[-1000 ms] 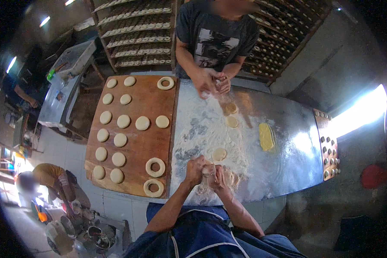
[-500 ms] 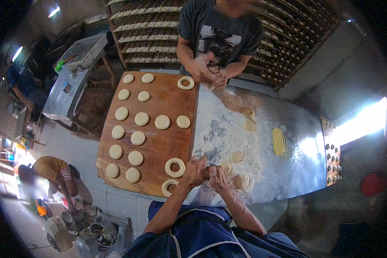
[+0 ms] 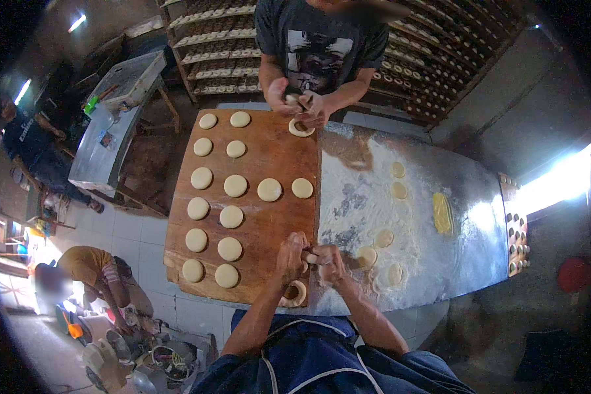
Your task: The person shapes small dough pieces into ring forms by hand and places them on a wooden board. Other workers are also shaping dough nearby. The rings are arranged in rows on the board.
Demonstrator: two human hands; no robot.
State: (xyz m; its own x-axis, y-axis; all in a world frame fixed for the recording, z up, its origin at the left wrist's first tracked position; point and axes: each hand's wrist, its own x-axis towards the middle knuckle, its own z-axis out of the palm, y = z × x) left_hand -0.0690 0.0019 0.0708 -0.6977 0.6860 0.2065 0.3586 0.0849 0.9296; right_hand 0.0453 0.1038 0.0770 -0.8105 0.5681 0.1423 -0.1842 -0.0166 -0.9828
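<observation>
A pale piece of dough [image 3: 312,259] is pinched between the left hand [image 3: 291,257] and the right hand [image 3: 329,264], which are held close together. A second ago both were over the floured metal tabletop [image 3: 348,226]; now they have shifted left, above the edge of the wooden board [image 3: 256,230]. A dough ring [image 3: 302,293] shows just below them. Beyond them, the co-worker's hands [image 3: 301,108] have also moved to the board.

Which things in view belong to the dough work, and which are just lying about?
Likely in use:
dough piece between the hands
dough rounds
dough rings
wooden board
floured table
yellow slab

Apparently lying about:
green object on side table
red object, right
</observation>
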